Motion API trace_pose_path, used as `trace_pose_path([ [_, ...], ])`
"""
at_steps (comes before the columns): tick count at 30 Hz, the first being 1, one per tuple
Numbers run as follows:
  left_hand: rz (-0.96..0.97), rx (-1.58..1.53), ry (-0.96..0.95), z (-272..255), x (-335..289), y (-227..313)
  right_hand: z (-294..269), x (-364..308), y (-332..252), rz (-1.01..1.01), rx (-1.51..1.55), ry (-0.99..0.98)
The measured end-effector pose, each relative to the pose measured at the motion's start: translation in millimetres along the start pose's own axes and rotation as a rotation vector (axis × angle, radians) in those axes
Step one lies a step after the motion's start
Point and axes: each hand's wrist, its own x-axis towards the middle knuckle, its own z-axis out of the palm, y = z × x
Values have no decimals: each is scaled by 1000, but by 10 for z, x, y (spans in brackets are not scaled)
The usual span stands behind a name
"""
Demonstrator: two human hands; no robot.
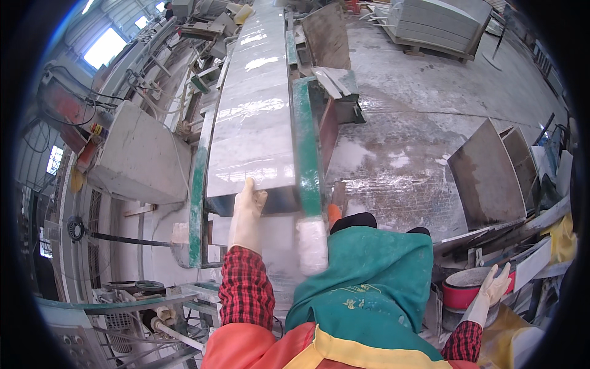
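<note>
My left hand, in a pale glove, is at the near end of a long, wet, whitish surface with cross lines, between green side rails. One finger or the thumb points up onto that surface; the other fingers are curled by its dark front edge. Whether they grip the edge is hidden. Off to the right, my right hand, gloved alike, has its fingers spread beside a red bucket with greyish contents, and seems to hold nothing.
The green right rail ends near a white wrapped pad beside my green apron. A pale block-shaped machine stands left. Brown-grey boards lean at right; a crate of pale slabs stands farther back on the wet floor.
</note>
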Motion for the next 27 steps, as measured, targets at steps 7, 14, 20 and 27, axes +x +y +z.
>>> trace_pose_path([
  [7, 173, 1169, 39, -296, -228, 319, 23, -51, 26, -46, -30, 14],
  [14, 1023, 1979, 44, 49, -536, 342, 157, 296, 298, -166, 95, 241],
  [20, 598, 2217, -55, 572, -207, 533, 202, 828, 659, -18, -125, 120],
  [27, 564, 2144, -83, 621, -78, 562, 320, 834, 678, 3, -197, 47],
])
